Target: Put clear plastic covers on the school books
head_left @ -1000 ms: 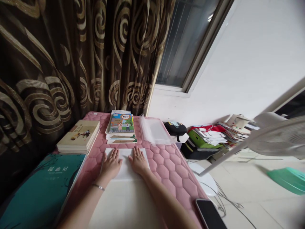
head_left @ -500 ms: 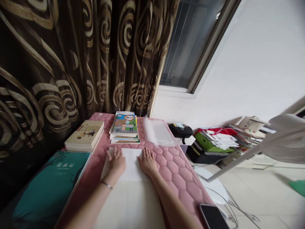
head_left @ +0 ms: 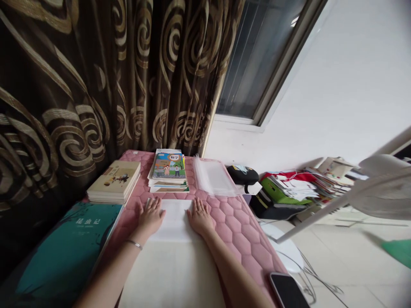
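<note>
My left hand lies flat on the left edge of a white sheet-like panel, fingers spread. Opposite it, my right hand rests flat on the right edge, its fingers stretched out. Below the white panel, towards me, extends a cream-coloured flat surface between my forearms; whether the two are one piece I cannot tell. Neither hand grips anything. Just beyond my fingertips sits a stack of booklets with a colourful illustrated cover on top. A pile of clear plastic sleeves lies to its right.
A pink quilted mat covers the table. On the left are a stack of beige books and a large teal book. A phone lies at the right edge. Beyond stand a fan and a black case.
My left hand has slid slightly left, towards the panel's outer edge, and its forearm has swung left. My right hand stays nearly in place.
</note>
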Demonstrator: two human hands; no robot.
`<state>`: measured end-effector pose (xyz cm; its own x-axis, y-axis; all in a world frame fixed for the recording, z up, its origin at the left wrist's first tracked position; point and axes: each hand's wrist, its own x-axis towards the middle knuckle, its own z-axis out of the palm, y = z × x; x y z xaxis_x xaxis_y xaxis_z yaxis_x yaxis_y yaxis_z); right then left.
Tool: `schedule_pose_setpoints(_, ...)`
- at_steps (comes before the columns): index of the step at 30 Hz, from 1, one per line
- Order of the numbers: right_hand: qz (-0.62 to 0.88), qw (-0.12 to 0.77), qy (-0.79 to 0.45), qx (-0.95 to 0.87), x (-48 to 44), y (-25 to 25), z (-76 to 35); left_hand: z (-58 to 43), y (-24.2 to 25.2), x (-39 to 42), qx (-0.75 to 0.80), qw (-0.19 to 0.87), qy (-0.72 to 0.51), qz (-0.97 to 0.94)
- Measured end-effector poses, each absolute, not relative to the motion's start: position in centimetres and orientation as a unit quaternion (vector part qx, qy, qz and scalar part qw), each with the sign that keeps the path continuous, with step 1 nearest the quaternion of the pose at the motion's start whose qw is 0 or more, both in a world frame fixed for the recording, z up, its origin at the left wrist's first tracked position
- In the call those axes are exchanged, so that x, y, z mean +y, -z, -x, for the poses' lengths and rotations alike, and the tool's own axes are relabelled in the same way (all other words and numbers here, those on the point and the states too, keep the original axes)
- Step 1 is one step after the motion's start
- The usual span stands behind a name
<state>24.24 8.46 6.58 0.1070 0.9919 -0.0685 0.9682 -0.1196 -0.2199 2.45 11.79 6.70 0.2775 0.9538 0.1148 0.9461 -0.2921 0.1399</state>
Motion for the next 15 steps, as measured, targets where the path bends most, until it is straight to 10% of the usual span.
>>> schedule_pose_setpoints(15, 0.662, 0.107, -0.142, -0.728, 10.5, -6.4, -15.7, -2.3, -6.5, 11.5, 0.596, 0.024, -0.102, -0.796)
